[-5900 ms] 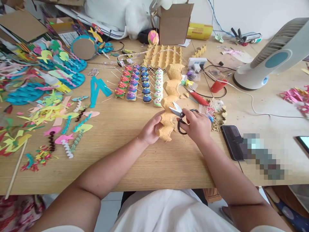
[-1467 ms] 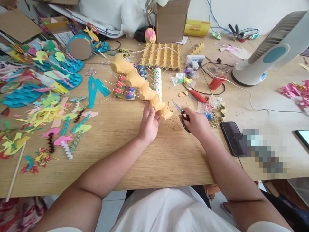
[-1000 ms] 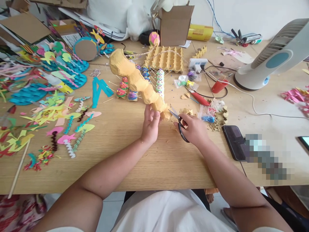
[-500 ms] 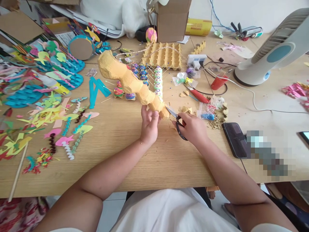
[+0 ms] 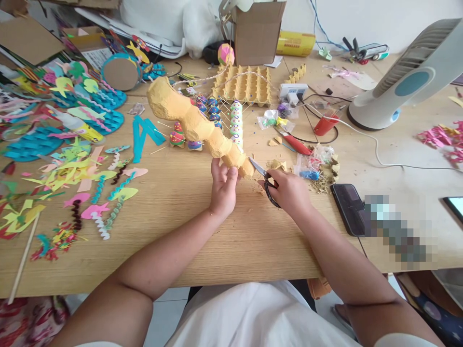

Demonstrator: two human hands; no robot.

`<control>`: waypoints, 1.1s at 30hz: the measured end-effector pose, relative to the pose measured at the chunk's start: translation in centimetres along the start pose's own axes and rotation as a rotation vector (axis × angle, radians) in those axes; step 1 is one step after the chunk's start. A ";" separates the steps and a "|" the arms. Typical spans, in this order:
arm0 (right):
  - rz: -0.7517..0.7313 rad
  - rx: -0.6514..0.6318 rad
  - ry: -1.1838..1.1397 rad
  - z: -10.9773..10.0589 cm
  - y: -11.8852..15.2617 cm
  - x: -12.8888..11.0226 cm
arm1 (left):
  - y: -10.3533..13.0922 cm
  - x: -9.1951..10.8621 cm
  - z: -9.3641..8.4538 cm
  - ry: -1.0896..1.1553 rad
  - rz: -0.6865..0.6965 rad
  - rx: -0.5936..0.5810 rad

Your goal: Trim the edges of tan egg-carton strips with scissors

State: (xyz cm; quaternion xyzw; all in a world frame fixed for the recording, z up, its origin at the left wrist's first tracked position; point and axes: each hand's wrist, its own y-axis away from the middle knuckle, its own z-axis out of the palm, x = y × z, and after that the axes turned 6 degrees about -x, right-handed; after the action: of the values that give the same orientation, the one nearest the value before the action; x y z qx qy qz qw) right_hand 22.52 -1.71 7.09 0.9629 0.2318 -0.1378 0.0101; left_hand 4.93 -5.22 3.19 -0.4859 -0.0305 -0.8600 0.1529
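My left hand [image 5: 224, 189] is closed round the near end of a yellow strip of egg-carton cups [image 5: 202, 127]. The strip slants up to the far left, clear of the table. In my right hand [image 5: 291, 192] is a pair of black-handled scissors [image 5: 261, 171], the blade tips beside the strip's near end. The blades look nearly closed. Behind the strip stand a white row of cups with coloured rings [image 5: 236, 123], dark blue painted cups [image 5: 214, 113] and a red painted cup [image 5: 177, 136], with pins sticking out.
An egg tray [image 5: 249, 84] lies at the back. Foam-paper fish and scraps [image 5: 96, 209] cover the left, with a glue bottle [image 5: 79, 125]. To the right are a red cutter [image 5: 298, 143], a phone [image 5: 347, 208], a red cup [image 5: 325, 125] and a fan [image 5: 398, 91].
The view has shifted slightly. Both hands keep nearly the same pose, with the scissors still by the strip's near end.
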 end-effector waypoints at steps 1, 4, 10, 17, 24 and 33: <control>0.006 -0.007 0.006 0.0 0.0 0.0 | 0.0 0.0 0.0 -0.005 0.004 -0.005; 0.022 -0.006 -0.024 0.1 -0.2 0.2 | 0.1 0.2 0.1 -0.033 0.011 -0.018; 0.088 0.045 -0.256 -0.3 -0.6 1.1 | 0.3 0.6 0.4 -0.054 0.024 -0.055; 0.019 -0.043 -0.268 -0.5 -0.1 0.0 | 0.0 0.5 0.3 -0.024 0.036 -0.015; -0.007 -0.005 -0.120 -0.1 0.1 -0.5 | 0.0 0.3 0.2 -0.039 0.042 -0.024; -0.010 -0.001 -0.056 -0.1 0.1 -0.3 | 0.0 0.1 -0.1 -0.035 0.051 -0.040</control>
State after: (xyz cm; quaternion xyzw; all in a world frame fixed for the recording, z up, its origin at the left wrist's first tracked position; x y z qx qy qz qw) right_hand 22.31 -1.96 7.30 0.9575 0.2362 -0.1646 0.0162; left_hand 4.80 -5.29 3.16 -0.5045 -0.0035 -0.8476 0.1645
